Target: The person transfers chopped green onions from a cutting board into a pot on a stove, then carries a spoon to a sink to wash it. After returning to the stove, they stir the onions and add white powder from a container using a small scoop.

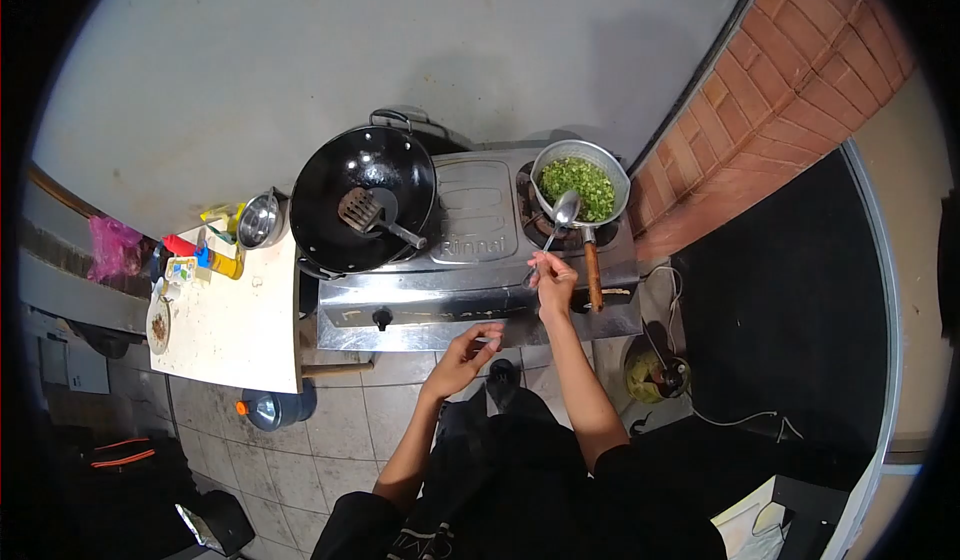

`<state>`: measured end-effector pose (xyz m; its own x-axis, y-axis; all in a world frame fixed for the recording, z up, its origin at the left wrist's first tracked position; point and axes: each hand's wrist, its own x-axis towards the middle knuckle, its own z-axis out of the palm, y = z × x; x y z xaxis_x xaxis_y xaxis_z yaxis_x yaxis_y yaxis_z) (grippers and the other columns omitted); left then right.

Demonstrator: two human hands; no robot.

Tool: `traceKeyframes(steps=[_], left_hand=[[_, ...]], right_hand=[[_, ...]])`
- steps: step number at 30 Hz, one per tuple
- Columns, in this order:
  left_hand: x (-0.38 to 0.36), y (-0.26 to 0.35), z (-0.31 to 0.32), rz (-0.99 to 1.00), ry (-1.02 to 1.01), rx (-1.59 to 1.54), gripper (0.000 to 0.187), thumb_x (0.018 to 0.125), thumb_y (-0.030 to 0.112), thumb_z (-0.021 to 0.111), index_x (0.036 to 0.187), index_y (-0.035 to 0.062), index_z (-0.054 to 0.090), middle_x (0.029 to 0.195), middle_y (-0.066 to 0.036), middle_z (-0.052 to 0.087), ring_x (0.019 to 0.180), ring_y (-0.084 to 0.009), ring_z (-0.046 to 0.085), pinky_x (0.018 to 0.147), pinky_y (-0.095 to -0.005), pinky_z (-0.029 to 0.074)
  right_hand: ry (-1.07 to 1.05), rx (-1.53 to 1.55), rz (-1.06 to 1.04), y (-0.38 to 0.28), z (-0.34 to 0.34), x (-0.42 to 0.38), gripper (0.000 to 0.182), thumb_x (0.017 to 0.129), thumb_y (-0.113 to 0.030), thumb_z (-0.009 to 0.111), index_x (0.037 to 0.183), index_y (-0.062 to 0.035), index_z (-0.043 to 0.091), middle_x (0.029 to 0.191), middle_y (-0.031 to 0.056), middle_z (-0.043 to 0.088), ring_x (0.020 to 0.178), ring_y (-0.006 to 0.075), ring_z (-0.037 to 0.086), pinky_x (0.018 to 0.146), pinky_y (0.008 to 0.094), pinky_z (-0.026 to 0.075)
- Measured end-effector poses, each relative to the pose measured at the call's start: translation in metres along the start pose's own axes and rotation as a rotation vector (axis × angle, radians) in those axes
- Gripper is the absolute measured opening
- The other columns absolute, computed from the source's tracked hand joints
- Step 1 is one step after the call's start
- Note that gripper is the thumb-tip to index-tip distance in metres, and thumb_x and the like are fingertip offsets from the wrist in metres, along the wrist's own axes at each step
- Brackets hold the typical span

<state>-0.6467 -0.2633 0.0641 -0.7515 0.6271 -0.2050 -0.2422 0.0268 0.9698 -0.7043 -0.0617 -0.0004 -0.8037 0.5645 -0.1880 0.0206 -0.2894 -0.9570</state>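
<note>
From the head camera, a grey saucepan (626, 196) with a wooden handle sits on the stove's (476, 281) right burner, holding chopped bright-green greens (578, 182). The right hand (553, 281) grips one shiny metal spoon (566, 207), its bowl over the greens. The left hand (467, 360) is empty, fingers loosely curled, near the stove's front. Counted: one saucepan, one spoon, one black wok (364, 166), one slotted spatula (372, 214) inside it, two hands.
</note>
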Motion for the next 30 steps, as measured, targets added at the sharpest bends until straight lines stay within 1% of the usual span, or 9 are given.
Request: traceKeyframes(steps=[11, 13, 15, 16, 20, 25, 27, 28, 30], left_hand=[[-0.006, 0.004, 0.008, 0.004, 0.007, -0.002, 0.027, 0.093, 0.014, 0.051, 0.117, 0.0007, 0.052, 0.107, -0.008, 0.056, 0.101, -0.0148, 0.054, 0.09, -0.0313, 0.046], [-0.006, 0.008, 0.009, 0.001, 0.001, 0.018, 0.027, 0.094, 0.015, 0.051, 0.117, 0.0011, 0.052, 0.106, -0.008, 0.057, 0.1, -0.0151, 0.055, 0.089, -0.0312, 0.046], [-0.006, 0.011, 0.009, -0.032, -0.022, -0.015, 0.028, 0.094, 0.017, 0.052, 0.117, 0.0014, 0.052, 0.106, -0.009, 0.058, 0.098, -0.0156, 0.056, 0.089, -0.0306, 0.045], [-0.006, 0.012, 0.009, -0.029, -0.034, -0.011, 0.028, 0.094, 0.017, 0.052, 0.117, 0.0014, 0.052, 0.106, -0.009, 0.058, 0.098, -0.0156, 0.056, 0.089, -0.0306, 0.045], [-0.011, 0.013, 0.012, 0.01, -0.114, 0.092, 0.03, 0.093, 0.018, 0.052, 0.118, 0.0019, 0.052, 0.108, -0.008, 0.057, 0.098, -0.0156, 0.056, 0.088, -0.0302, 0.044], [-0.057, 0.032, 0.009, 0.023, -0.201, 0.212, 0.032, 0.093, 0.019, 0.053, 0.122, 0.0052, 0.051, 0.103, -0.005, 0.056, 0.096, -0.0115, 0.054, 0.084, -0.0258, 0.043], [-0.086, 0.051, 0.001, 0.057, -0.405, 0.027, 0.038, 0.093, 0.023, 0.054, 0.126, 0.0046, 0.048, 0.108, -0.008, 0.057, 0.102, -0.0136, 0.054, 0.086, -0.0274, 0.044], [-0.093, 0.037, -0.012, 0.04, -0.537, -0.278, 0.043, 0.093, 0.028, 0.051, 0.128, 0.0036, 0.044, 0.112, -0.015, 0.057, 0.109, -0.0234, 0.054, 0.096, -0.0379, 0.042], [-0.106, 0.006, -0.037, -0.127, -0.582, -0.632, 0.055, 0.093, 0.039, 0.048, 0.132, 0.0027, 0.037, 0.12, -0.016, 0.053, 0.11, -0.0241, 0.054, 0.093, -0.0372, 0.043]], right_hand=[[-0.04, -0.037, -0.035, -0.033, 0.004, -0.029, 0.015, 0.089, -0.01, 0.057, 0.092, 0.0032, 0.064, 0.074, 0.0055, 0.062, 0.046, 0.0058, 0.046, 0.041, 0.0207, 0.037], [-0.062, -0.027, -0.031, -0.055, 0.009, -0.046, 0.014, 0.091, -0.01, 0.055, 0.09, 0.0023, 0.062, 0.071, 0.0028, 0.06, 0.05, 0.006, 0.046, 0.045, 0.0212, 0.038], [-0.084, -0.173, -0.304, -0.06, 0.009, -0.06, 0.016, 0.092, -0.01, 0.051, 0.087, 0.0015, 0.061, 0.067, 0.0008, 0.056, 0.056, 0.0066, 0.047, 0.052, 0.0224, 0.039], [-0.105, -0.187, -0.209, -0.066, 0.006, -0.07, 0.017, 0.093, -0.01, 0.049, 0.086, 0.0011, 0.059, 0.066, 0.0001, 0.055, 0.061, 0.007, 0.048, 0.057, 0.0224, 0.038], [-0.084, -0.482, -0.314, -0.067, -0.013, -0.092, 0.015, 0.092, -0.008, 0.047, 0.085, 0.0006, 0.057, 0.063, 0.002, 0.051, 0.058, 0.0084, 0.045, 0.054, 0.0237, 0.037], [-0.085, -0.345, -0.357, -0.111, -0.021, -0.147, 0.018, 0.093, -0.01, 0.046, 0.082, 0.0001, 0.056, 0.063, -0.0014, 0.045, 0.06, 0.0073, 0.043, 0.055, 0.0233, 0.035], [-0.036, -0.29, -0.451, -0.1, -0.022, -0.158, 0.022, 0.095, -0.017, 0.048, 0.08, -0.0022, 0.055, 0.064, -0.0023, 0.046, 0.059, 0.0069, 0.041, 0.054, 0.0233, 0.033], [-0.04, -0.218, -0.329, -0.09, -0.019, -0.164, 0.024, 0.095, -0.021, 0.048, 0.08, -0.0042, 0.055, 0.065, -0.0027, 0.047, 0.057, 0.006, 0.039, 0.052, 0.0226, 0.031], [-0.101, -0.065, 0.066, -0.079, -0.012, -0.185, 0.025, 0.095, -0.03, 0.05, 0.081, -0.0091, 0.055, 0.066, -0.0042, 0.046, 0.052, 0.0032, 0.033, 0.044, 0.0205, 0.026]])
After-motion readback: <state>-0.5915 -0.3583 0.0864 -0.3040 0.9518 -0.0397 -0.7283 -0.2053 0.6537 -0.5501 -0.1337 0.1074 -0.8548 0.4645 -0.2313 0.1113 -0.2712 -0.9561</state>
